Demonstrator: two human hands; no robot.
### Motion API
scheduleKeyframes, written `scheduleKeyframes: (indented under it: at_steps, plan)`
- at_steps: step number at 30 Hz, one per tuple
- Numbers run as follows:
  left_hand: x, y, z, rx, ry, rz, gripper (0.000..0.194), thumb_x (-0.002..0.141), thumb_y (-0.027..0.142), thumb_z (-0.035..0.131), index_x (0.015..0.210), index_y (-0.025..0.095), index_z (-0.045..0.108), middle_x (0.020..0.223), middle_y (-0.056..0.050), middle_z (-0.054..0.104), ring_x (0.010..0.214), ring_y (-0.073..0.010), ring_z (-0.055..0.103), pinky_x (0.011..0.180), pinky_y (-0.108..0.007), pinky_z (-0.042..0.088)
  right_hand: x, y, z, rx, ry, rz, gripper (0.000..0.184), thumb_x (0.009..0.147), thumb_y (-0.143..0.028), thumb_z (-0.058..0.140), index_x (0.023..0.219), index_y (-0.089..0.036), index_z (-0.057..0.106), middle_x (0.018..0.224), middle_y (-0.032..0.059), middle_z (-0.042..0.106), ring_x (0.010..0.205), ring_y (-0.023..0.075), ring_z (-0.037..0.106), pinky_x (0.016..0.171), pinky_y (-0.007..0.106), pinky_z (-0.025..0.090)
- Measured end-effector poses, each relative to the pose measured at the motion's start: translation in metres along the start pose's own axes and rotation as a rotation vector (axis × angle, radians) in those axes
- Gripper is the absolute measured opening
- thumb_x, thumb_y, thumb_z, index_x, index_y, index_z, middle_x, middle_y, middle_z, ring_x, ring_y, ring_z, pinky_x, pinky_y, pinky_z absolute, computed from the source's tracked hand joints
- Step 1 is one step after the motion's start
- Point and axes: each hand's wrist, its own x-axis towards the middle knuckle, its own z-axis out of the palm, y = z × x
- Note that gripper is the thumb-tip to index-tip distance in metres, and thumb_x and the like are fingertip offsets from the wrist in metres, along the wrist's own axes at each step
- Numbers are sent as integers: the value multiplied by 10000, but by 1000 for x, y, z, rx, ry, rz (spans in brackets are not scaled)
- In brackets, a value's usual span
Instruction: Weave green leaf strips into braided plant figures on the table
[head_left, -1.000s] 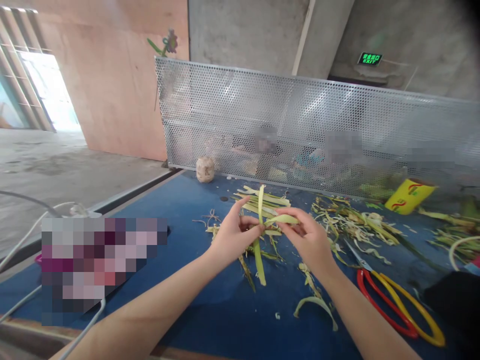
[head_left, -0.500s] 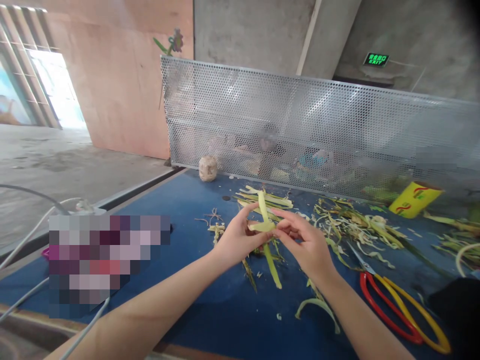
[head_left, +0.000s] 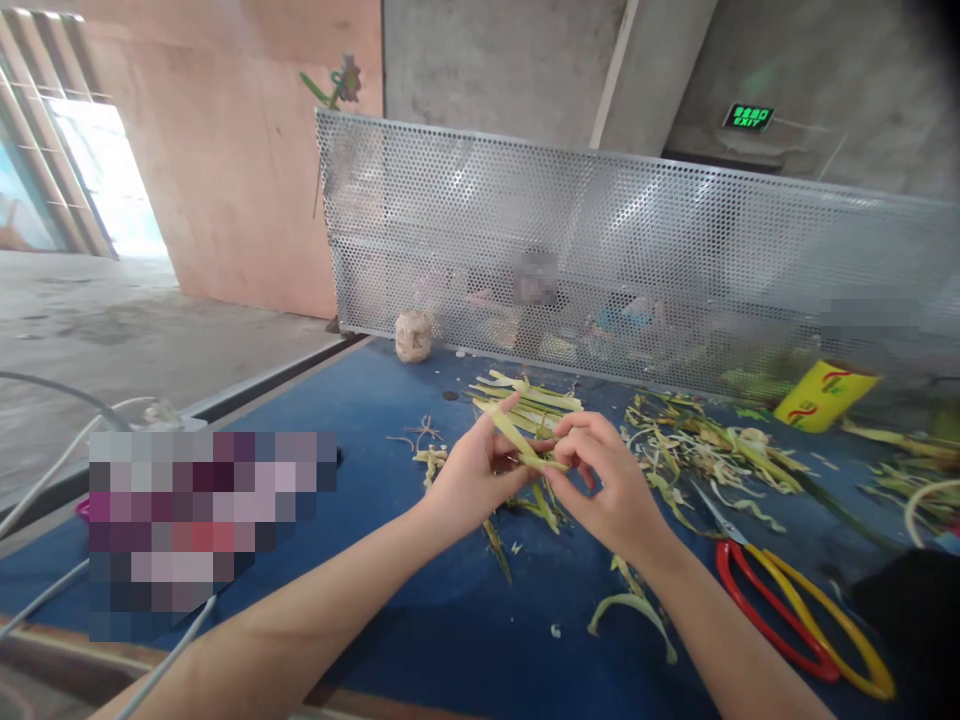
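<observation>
A pale yellow-green leaf strip (head_left: 514,433) is held above the table between my two hands. My left hand (head_left: 480,470) pinches it from the left, thumb and fingers closed. At the strip's lower right end, my right hand (head_left: 607,485) grips it between thumb and fingertips. Beneath and behind my hands lie flat, longer leaf strips (head_left: 529,395). Scissors (head_left: 739,540) with one red and one yellow handle rest beside my right forearm. A curled strip (head_left: 634,605) lies between my forearms. Where the fingers meet, part of the held strip is hidden.
A perforated metal screen (head_left: 487,220) stands along the blue table's (head_left: 322,400) back edge. Shredded leaf scraps (head_left: 720,450) spread at the right near a yellow cylinder (head_left: 825,397). A whitish roll-like object (head_left: 413,337) stands at the back. Cables (head_left: 56,590) and a blurred-out item are left.
The crossed strip has turned in my hands: its end no longer hangs down below them, and it now slants from upper left to lower right. My right fingers have shifted their hold.
</observation>
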Motion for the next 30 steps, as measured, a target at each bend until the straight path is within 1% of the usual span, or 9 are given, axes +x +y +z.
scheduleKeyframes:
  at_steps: [3,7,10,15,18,22,24,27,30]
  plan:
    - [0,-2,-2,146,14,38,767,693,126,594,1347,154,196,975,-121,668,880,-196,624,778,-343,477,1,2,-2,-27,-27,12,111,735,-169,522,673,-203,436,966,51,481,603,105,498,591,284,428]
    - [1,-6,-5,236,18,88,768,682,95,583,1348,158,205,914,-92,681,796,-175,629,774,-350,482,1,3,-2,-38,-65,-31,116,713,-131,495,639,-198,435,959,55,489,615,114,497,599,286,424]
    - [1,-7,-6,299,19,110,764,681,93,580,1346,164,210,901,-79,680,780,-167,620,770,-341,481,2,4,-1,-33,-81,-22,126,700,-116,483,621,-195,426,949,56,490,620,117,494,597,282,424]
    - [-2,-6,-6,437,-32,144,799,697,63,547,1369,220,144,918,-50,668,803,-155,601,774,-328,473,2,6,1,-29,-72,21,140,674,-110,482,614,-199,392,910,49,486,625,120,485,575,264,416]
    - [-3,-6,-5,431,-6,158,834,694,83,569,1375,225,110,885,-43,647,764,-144,594,734,-310,491,2,7,2,-37,-57,27,168,674,-115,476,589,-201,360,863,41,485,625,121,480,564,256,412]
    - [-3,-6,-3,391,57,153,834,671,99,608,1358,225,153,900,-49,629,708,-130,591,687,-299,514,2,6,4,-18,-46,28,181,677,-112,474,585,-203,347,845,40,476,665,136,487,573,261,419]
    - [-3,-4,-3,374,54,151,800,674,91,604,1345,221,189,911,-49,634,734,-133,602,715,-308,520,2,6,6,15,-50,40,173,695,-114,469,603,-205,354,856,47,473,692,146,492,567,262,423]
    - [-4,-2,-2,364,39,151,743,694,104,596,1334,203,232,937,-58,641,826,-154,614,776,-323,518,2,6,7,100,-56,80,147,757,-153,457,639,-205,386,895,61,480,730,157,503,555,260,436]
    - [-4,0,-2,333,39,153,715,722,128,583,1339,196,229,976,-77,643,875,-169,617,800,-341,519,3,8,5,222,-38,176,117,808,-232,451,696,-206,471,949,70,482,794,177,524,530,256,451]
